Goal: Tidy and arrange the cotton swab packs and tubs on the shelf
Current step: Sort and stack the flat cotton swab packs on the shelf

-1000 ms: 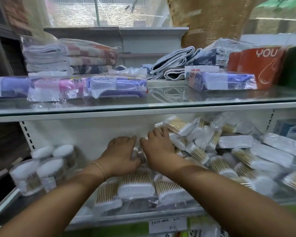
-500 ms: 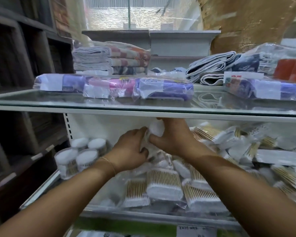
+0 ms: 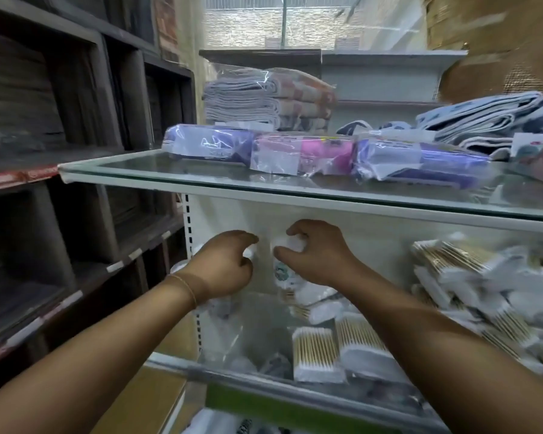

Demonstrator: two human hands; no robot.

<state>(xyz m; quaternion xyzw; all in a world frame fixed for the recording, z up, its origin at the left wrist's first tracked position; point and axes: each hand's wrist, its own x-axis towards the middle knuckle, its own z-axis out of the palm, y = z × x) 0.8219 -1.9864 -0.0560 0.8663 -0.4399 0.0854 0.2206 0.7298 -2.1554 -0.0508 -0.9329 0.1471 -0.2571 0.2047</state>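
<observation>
My right hand [image 3: 315, 256] grips a round cotton swab tub [image 3: 290, 245] with a white top, held upright near the back of the lower shelf [image 3: 295, 393]. My left hand [image 3: 224, 266] curls round another white-topped tub [image 3: 248, 252] just left of it; most of that tub is hidden by my fingers. More tubs lie behind my left hand, barely visible. Flat cotton swab packs [image 3: 317, 353] lie at the shelf front. A loose heap of swab packs [image 3: 483, 286] fills the right side.
A glass shelf [image 3: 201, 180] hangs close above my hands, carrying purple and pink wrapped packs [image 3: 301, 151] and folded towels [image 3: 264, 100]. Dark wooden shelving [image 3: 60, 151] stands on the left. The white perforated upright [image 3: 188, 227] borders the shelf's left end.
Both hands moved left from the middle of the pack pile to the shelf's left end. Each now holds a tub. The view swung left.
</observation>
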